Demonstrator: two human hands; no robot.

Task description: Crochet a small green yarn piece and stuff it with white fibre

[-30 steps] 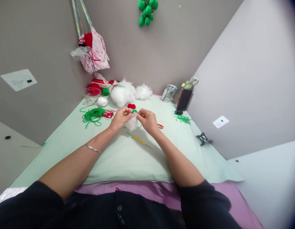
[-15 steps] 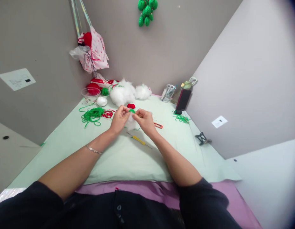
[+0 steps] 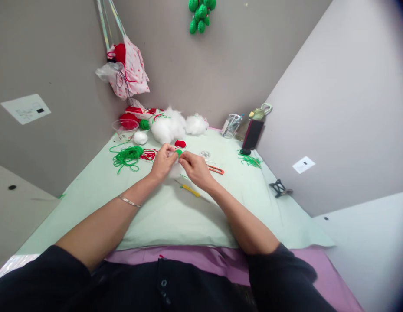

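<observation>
A small green crochet piece (image 3: pixel 179 152) is held up over the table between my two hands. My left hand (image 3: pixel 164 161) has its fingers closed around the left side of it. A tuft of white fibre stuffing (image 3: pixel 175 171) hangs just below, against the left fingers. My right hand (image 3: pixel 195 168) is pinched at the right edge of the green piece; its fingertips partly cover it. Below the hands lies a crochet hook with a yellow handle (image 3: pixel 190 190). Just beyond them rests a small red crochet piece (image 3: pixel 180 144).
Green yarn (image 3: pixel 128 157) lies tangled at the left, with piles of white stuffing (image 3: pixel 168 125) behind. An orange cutter (image 3: pixel 215 169) is right of my hands. Farther right are green yarn scraps (image 3: pixel 251 161), a phone (image 3: pixel 252 134) and a clear pen cup (image 3: pixel 231 125).
My right fingers have shifted slightly left and down, closer to my left hand at the green piece. Less of the stuffing shows. The view has shifted slightly.
</observation>
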